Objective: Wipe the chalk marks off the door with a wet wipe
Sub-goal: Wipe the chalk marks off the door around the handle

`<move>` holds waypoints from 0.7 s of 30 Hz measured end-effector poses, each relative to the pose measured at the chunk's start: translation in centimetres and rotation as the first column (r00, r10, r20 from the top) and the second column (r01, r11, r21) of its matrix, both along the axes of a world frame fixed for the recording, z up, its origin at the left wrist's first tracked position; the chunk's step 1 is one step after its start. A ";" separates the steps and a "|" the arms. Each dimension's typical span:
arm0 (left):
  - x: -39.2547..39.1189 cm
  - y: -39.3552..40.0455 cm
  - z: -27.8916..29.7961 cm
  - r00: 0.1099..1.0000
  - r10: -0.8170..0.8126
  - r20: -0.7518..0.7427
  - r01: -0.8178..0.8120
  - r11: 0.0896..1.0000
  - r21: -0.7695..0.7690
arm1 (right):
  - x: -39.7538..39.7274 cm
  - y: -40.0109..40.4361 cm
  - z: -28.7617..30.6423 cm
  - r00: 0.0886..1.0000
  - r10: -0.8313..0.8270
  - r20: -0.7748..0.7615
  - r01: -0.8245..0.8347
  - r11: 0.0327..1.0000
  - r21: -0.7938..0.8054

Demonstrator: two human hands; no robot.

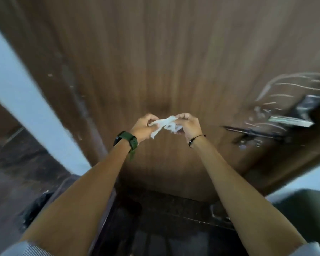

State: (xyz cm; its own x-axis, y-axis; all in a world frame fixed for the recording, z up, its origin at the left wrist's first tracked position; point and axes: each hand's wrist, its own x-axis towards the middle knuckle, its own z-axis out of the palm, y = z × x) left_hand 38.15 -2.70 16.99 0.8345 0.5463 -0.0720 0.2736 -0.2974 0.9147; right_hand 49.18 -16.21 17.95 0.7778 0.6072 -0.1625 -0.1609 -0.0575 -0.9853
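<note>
Hands meet at chest height in front of a brown door [155, 61], as I see it through the head camera. Starting at the left: a pale blue wall strip [17, 85] borders the door frame, with dark mottled floor [11, 163] below it. My left hand [143, 126], with a dark green watch [127, 141] on the wrist, has its fingers [150, 117] curled and pinching one end of the wet wipe [164, 124]. The wipe is thin, white and limp, twisted into a crumpled strip between both hands, one loose tail hanging down. My right hand [187, 124], with a thin black cord bracelet [196, 139], pinches the other end with curled fingers. The wipe is held just in front of the door; I cannot tell whether it touches the wood.

Further right, the chalk marks [292, 89] run as pale, streaky lines across smooth, vertical-grained wood, just above a metal handle [292, 121] and a dark latch bar [253, 132].

Risks, as I judge them: the wipe is still bunched, so wiping now would give little contact and smear the chalk. Pulling too hard to open it could tear the thin sheet. The marks sit close to the handle, so a stroke could snag there. The picture is blurred, so fine detail is uncertain.
</note>
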 end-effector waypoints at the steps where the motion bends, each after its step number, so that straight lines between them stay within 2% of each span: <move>1: 1.8 -1.6 0.4 0.999 -0.032 0.009 0.032 0.999 0.008 | 1.1 -2.4 0.2 0.996 -0.089 -0.031 0.090 0.995 0.046; 4: 6.8 -7.4 1.5 0.994 -0.079 0.076 0.076 0.996 0.043 | 4.0 -8.9 0.3 0.951 -0.284 -0.125 0.301 0.943 0.146; 7: 11.2 -13.7 2.4 0.967 -0.206 0.152 0.210 0.978 -0.008 | 5.9 -14.2 0.6 0.921 -0.348 -0.175 0.380 0.901 0.209; 9: 13.5 -17.1 3.1 0.937 -0.318 0.145 0.317 0.948 0.032 | 7.0 -17.0 0.8 0.918 -0.387 -0.091 0.396 0.910 0.125; 11: 15.4 -19.8 4.0 0.914 -0.378 0.148 0.363 0.924 0.118 | 8.0 -19.0 1.0 0.882 -0.465 0.078 0.466 0.885 0.001; 14: 17.4 -21.9 5.3 0.908 -0.341 0.244 0.312 0.938 0.148 | 9.2 -21.4 1.6 0.714 -0.625 0.315 0.668 0.743 -0.038; 17: 19.2 -22.5 5.8 0.903 -0.304 0.303 0.261 0.950 0.174 | 9.7 -23.2 2.8 0.414 -0.707 0.573 0.826 0.556 0.089; 19: 20.4 -22.5 5.9 0.900 -0.293 0.323 0.236 0.950 0.202 | 10.4 -24.2 3.6 0.257 -0.647 0.718 0.854 0.500 0.145; 21: 21.5 -22.5 5.8 0.898 -0.301 0.322 0.231 0.944 0.236 | 11.5 -24.8 4.4 0.207 -0.516 0.831 0.867 0.491 0.089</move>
State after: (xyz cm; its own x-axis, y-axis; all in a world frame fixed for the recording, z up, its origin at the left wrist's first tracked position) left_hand 59.64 -25.23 22.84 0.9027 0.2748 0.3311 -0.1656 -0.4884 0.8568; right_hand 60.65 -41.05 22.35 0.7612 -0.2170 0.6112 0.3639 -0.6371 -0.6795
